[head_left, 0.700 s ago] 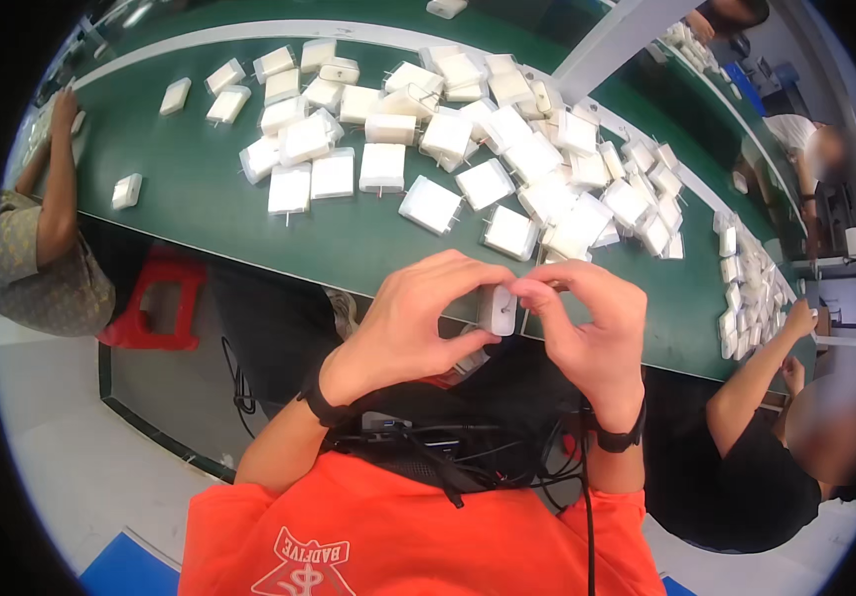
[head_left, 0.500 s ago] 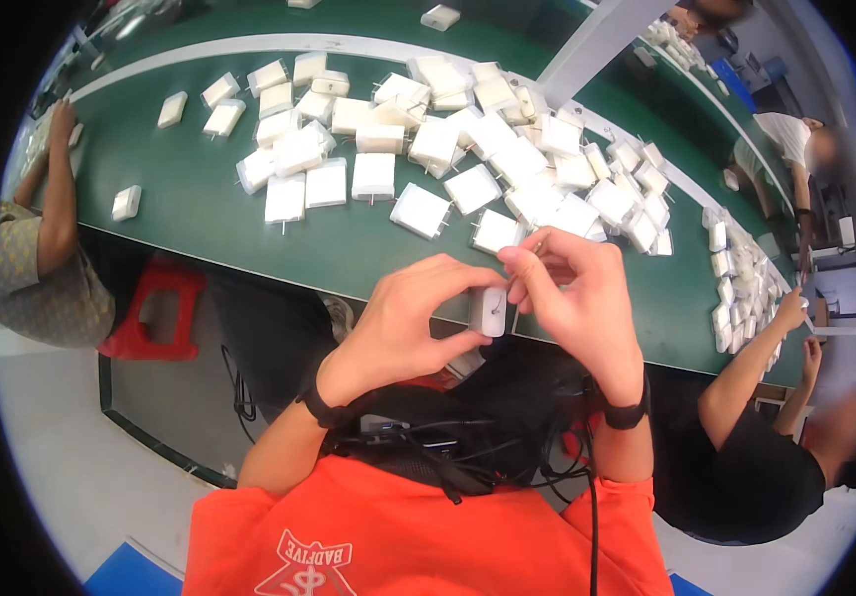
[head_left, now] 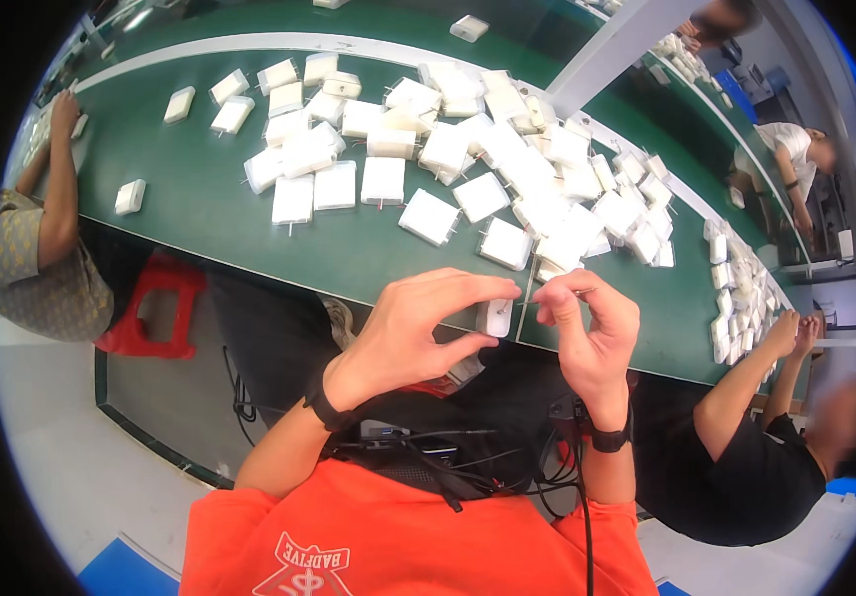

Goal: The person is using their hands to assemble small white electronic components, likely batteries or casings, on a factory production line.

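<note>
My left hand (head_left: pixel 398 323) grips a white charger block (head_left: pixel 496 320) between thumb and fingers at the table's near edge. The block's narrow end faces up and has a small dark mark or slot in it. Just to the right, my right hand (head_left: pixel 595 338) is pinched on a thin metal tool (head_left: pixel 584 291), whose kind is mostly hidden by the fingers. The tool's tip seems to point toward the block, with a gap between the hands. Beyond my hands lie many loose white charger blocks (head_left: pixel 433 217), several with metal prongs showing.
The green table (head_left: pixel 210 219) curves across the view, with a pale rail (head_left: pixel 249 42) at its far side. At left a person's arm (head_left: pixel 59 189) rests by a red stool (head_left: pixel 155 308). At right another person (head_left: pixel 736 467) works near more blocks (head_left: pixel 736 298). Black cables (head_left: pixel 547 487) hang at my lap.
My right hand has drawn back from the block, a little down and to the right. My left hand still holds the block. The view has shifted slightly.
</note>
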`<action>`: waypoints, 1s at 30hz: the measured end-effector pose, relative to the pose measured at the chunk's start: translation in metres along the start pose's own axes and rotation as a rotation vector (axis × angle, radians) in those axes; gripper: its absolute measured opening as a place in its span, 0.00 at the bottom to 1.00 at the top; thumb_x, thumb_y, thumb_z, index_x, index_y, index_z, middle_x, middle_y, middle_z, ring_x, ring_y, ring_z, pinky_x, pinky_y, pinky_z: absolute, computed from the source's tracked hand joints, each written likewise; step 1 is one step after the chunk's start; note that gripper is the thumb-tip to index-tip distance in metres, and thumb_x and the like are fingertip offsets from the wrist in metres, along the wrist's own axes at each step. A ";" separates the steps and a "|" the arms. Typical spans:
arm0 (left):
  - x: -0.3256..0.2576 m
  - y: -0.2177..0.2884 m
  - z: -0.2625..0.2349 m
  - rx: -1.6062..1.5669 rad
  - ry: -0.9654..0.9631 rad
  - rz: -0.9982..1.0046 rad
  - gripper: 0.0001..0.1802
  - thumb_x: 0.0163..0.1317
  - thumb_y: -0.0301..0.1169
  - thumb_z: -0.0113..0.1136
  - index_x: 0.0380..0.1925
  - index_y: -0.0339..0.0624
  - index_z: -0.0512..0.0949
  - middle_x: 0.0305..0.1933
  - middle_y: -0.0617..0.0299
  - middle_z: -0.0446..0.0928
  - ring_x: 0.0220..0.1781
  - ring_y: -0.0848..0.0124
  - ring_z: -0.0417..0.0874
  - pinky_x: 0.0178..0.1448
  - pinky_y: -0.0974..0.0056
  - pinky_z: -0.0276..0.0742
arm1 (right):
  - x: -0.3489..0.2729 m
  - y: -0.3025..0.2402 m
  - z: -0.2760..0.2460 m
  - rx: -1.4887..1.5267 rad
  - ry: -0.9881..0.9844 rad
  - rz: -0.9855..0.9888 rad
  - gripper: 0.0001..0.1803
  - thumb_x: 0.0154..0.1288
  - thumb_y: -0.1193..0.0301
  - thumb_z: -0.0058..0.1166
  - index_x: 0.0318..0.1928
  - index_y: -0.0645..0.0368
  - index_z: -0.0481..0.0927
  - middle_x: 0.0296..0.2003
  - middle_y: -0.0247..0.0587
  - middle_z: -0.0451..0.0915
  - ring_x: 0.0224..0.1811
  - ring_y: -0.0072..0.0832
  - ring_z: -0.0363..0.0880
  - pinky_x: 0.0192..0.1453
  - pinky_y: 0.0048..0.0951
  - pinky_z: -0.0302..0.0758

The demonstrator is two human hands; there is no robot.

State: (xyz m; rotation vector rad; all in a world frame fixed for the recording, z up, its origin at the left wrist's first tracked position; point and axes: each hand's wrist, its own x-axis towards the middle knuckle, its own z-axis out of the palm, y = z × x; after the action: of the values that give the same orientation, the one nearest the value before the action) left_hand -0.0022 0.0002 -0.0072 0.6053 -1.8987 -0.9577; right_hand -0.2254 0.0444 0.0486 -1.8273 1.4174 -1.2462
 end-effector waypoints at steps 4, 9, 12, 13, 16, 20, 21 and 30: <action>0.001 0.004 -0.001 0.031 -0.044 -0.071 0.31 0.55 0.21 0.82 0.62 0.43 0.87 0.54 0.57 0.91 0.51 0.60 0.93 0.57 0.60 0.89 | 0.000 0.001 0.001 0.020 -0.003 0.006 0.06 0.80 0.77 0.64 0.41 0.67 0.88 0.33 0.40 0.89 0.30 0.23 0.86 0.36 0.25 0.80; 0.000 0.004 -0.002 0.015 -0.044 -0.102 0.31 0.55 0.21 0.82 0.61 0.42 0.87 0.53 0.56 0.90 0.50 0.60 0.92 0.56 0.60 0.90 | 0.002 0.003 0.004 0.074 0.010 0.035 0.07 0.81 0.77 0.63 0.42 0.67 0.88 0.32 0.40 0.89 0.31 0.22 0.87 0.37 0.25 0.81; 0.000 0.004 -0.002 0.017 -0.048 -0.113 0.31 0.54 0.21 0.82 0.61 0.42 0.87 0.53 0.55 0.90 0.50 0.60 0.92 0.56 0.60 0.90 | 0.002 0.003 0.005 0.085 0.001 0.032 0.07 0.82 0.77 0.63 0.42 0.67 0.88 0.32 0.40 0.89 0.32 0.22 0.88 0.37 0.24 0.83; 0.000 0.004 -0.003 0.018 -0.050 -0.113 0.31 0.54 0.21 0.82 0.61 0.42 0.87 0.53 0.55 0.90 0.50 0.60 0.92 0.56 0.60 0.90 | 0.002 0.003 0.005 0.090 -0.001 0.035 0.07 0.82 0.77 0.62 0.43 0.68 0.88 0.32 0.40 0.90 0.32 0.22 0.89 0.38 0.24 0.84; 0.000 0.004 -0.002 0.018 -0.048 -0.111 0.32 0.54 0.21 0.82 0.61 0.41 0.87 0.53 0.55 0.90 0.50 0.59 0.92 0.56 0.59 0.90 | 0.002 0.006 0.005 0.106 -0.005 0.034 0.06 0.82 0.78 0.62 0.43 0.68 0.89 0.33 0.41 0.90 0.32 0.23 0.89 0.38 0.25 0.84; -0.002 0.002 -0.002 0.023 -0.041 -0.098 0.32 0.53 0.21 0.82 0.62 0.41 0.87 0.52 0.55 0.90 0.50 0.58 0.92 0.55 0.59 0.89 | 0.002 0.006 0.007 0.123 -0.008 0.024 0.06 0.81 0.78 0.63 0.44 0.68 0.89 0.32 0.41 0.90 0.32 0.23 0.89 0.38 0.25 0.84; -0.001 0.002 -0.002 0.022 -0.041 -0.097 0.32 0.53 0.21 0.82 0.62 0.41 0.87 0.52 0.55 0.90 0.50 0.58 0.92 0.55 0.59 0.89 | 0.002 0.006 0.007 0.122 -0.007 0.025 0.06 0.81 0.78 0.63 0.44 0.68 0.89 0.32 0.41 0.90 0.32 0.23 0.89 0.38 0.25 0.84; -0.001 0.003 -0.001 0.033 -0.035 -0.075 0.33 0.52 0.21 0.82 0.63 0.42 0.87 0.51 0.55 0.90 0.49 0.57 0.91 0.54 0.57 0.87 | 0.002 0.005 0.007 0.083 0.007 0.005 0.05 0.80 0.79 0.63 0.44 0.67 0.89 0.32 0.40 0.90 0.32 0.23 0.89 0.37 0.24 0.84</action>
State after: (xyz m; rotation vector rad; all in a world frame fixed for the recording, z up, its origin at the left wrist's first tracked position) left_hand -0.0005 0.0022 -0.0050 0.6873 -1.9378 -0.9916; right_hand -0.2215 0.0401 0.0424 -1.7644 1.3528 -1.2910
